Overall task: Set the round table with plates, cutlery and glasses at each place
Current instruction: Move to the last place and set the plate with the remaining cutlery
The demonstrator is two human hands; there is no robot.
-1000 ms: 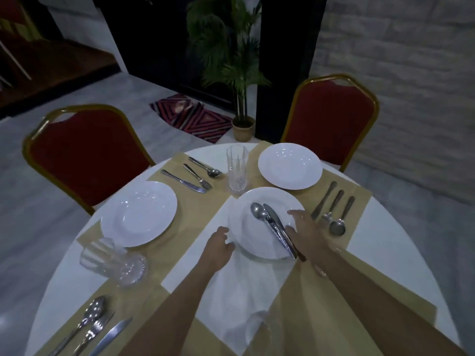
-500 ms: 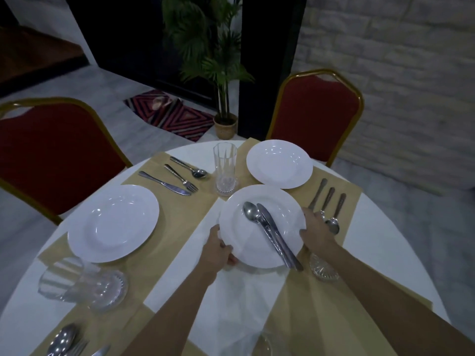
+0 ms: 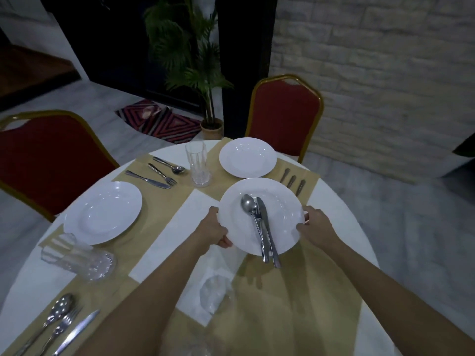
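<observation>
The main risk is the loose cutlery. A spoon, fork and knife lie unsecured on the plate, and their handles overhang its near rim. Any tilt toward the person would likely slide them off onto the tan placemat or the floor.

A second hazard sits lower down: a clear glass, blurred and apparently lying on its side, rests on the tabletop between the forearms. A lowered arm or the plate coming down could knock it. The tipped glass at the left place could also roll if the tabletop is jolted.

The plate, judging by the shadow beneath it, is carried just above the tabletop, near the middle and in front of the far setting. The left hand grips its left rim, thumb on top and fingers curled under. The right hand holds the opposite rim the same way. Both are closed narrowly round the edge.
</observation>
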